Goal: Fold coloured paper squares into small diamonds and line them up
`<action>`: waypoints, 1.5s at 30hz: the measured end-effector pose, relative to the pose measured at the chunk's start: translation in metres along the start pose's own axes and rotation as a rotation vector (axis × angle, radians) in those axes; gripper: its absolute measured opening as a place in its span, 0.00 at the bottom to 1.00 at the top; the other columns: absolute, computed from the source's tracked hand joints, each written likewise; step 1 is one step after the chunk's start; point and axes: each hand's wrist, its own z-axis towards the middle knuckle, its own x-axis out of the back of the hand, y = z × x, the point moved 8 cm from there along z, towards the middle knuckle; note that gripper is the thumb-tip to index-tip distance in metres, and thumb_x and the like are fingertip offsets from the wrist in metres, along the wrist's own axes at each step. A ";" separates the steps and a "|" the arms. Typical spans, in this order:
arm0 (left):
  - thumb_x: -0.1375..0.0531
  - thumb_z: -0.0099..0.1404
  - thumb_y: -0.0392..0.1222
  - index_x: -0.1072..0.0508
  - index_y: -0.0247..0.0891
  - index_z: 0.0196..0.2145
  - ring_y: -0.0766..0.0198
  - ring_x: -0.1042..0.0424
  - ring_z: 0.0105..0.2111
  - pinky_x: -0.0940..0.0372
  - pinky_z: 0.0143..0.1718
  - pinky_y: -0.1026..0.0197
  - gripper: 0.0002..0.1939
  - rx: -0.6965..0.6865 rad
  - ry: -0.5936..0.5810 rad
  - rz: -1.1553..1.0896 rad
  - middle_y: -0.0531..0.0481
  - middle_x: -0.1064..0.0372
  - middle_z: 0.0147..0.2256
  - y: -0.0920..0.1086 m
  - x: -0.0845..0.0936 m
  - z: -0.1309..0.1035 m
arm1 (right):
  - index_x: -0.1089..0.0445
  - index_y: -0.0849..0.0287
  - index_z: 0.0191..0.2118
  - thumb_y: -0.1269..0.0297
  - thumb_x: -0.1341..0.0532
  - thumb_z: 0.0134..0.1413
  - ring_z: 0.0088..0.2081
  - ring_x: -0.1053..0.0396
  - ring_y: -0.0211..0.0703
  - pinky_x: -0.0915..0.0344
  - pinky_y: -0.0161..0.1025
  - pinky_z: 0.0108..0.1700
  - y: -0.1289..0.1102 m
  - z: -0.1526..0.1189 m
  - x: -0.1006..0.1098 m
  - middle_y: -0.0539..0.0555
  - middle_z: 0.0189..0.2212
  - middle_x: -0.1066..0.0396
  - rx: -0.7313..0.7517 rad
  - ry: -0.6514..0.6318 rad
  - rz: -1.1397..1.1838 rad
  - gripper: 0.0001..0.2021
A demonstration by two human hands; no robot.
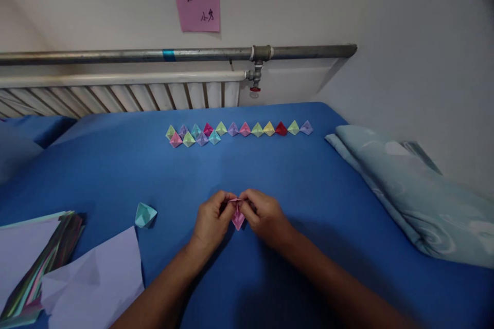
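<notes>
A small pink folded paper piece is pinched between both hands above the blue surface. My left hand grips its left edge with thumb and fingers. On the opposite edge, my right hand has a matching pinch. The lower part of the pink paper comes to a point; its upper part is partly hidden by the fingertips. Left of my hands lies a single teal folded paper piece. Below that rests a creased lavender sheet.
Several small coloured folded paper pieces stand in rows at the far edge. A stack of coloured paper lies at the left. At the right is a folded pale-green cloth. Behind are a radiator, a metal pipe and a pink note.
</notes>
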 end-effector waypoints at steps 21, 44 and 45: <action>0.46 0.63 0.44 0.27 0.38 0.31 0.66 0.31 0.26 0.37 0.30 0.64 0.10 -0.033 -0.011 0.097 0.51 0.28 0.27 0.000 0.002 0.003 | 0.37 0.58 0.27 0.69 0.47 0.58 0.27 0.38 0.36 0.43 0.33 0.32 0.005 0.003 -0.006 0.48 0.24 0.35 0.005 -0.008 -0.027 0.09; 0.47 0.60 0.31 0.25 0.41 0.34 0.64 0.33 0.32 0.37 0.35 0.62 0.12 -0.223 -0.109 0.591 0.49 0.33 0.32 0.016 0.009 -0.005 | 0.27 0.54 0.41 0.80 0.49 0.52 0.34 0.36 0.36 0.38 0.34 0.38 0.009 -0.004 0.000 0.51 0.32 0.35 0.162 -0.198 -0.057 0.19; 0.48 0.61 0.31 0.24 0.41 0.35 0.63 0.33 0.33 0.37 0.35 0.62 0.13 -0.240 -0.122 0.651 0.49 0.33 0.32 0.016 0.006 -0.007 | 0.27 0.54 0.42 0.80 0.48 0.53 0.32 0.37 0.36 0.38 0.33 0.36 0.008 -0.004 -0.001 0.51 0.32 0.36 0.164 -0.222 -0.096 0.19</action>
